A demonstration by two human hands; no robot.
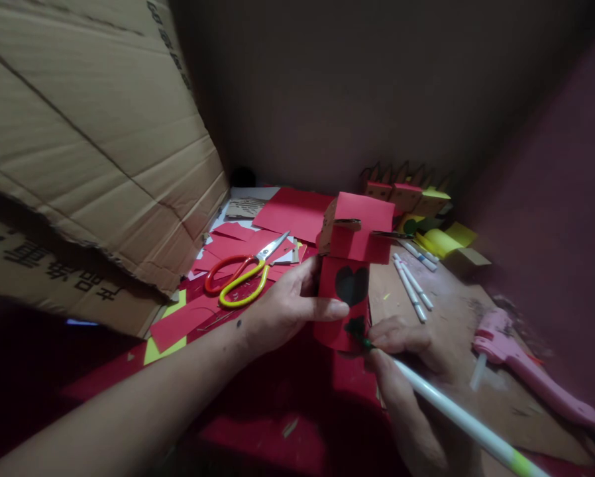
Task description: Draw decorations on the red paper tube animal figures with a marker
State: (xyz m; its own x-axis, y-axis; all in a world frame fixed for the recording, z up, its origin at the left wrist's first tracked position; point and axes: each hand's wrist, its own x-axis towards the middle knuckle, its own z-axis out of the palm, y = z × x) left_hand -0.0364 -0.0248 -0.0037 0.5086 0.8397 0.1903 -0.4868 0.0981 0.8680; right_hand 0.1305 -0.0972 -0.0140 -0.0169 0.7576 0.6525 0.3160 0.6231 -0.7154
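My left hand (297,301) is closed around a red paper-covered figure (327,318), its thumb lying across the front. The figure has a boxy red head with cardboard sides and a rounded body marked with a dark heart and a second dark patch below. In my right hand (407,371) is a white marker pen (446,404), pinched near its green tip. That tip touches the lower dark patch. Left of the figure lie scissors (248,271) with one red and one yellow handle, blades apart. The figure's far side is hidden.
Red paper sheets (297,212) and scraps cover the left of the table. Several white pens (411,288) and a pink glue gun (516,364) lie at right. Yellow paper (449,238) and small box figures (404,195) stand behind. A large cardboard sheet (99,126) leans at left.
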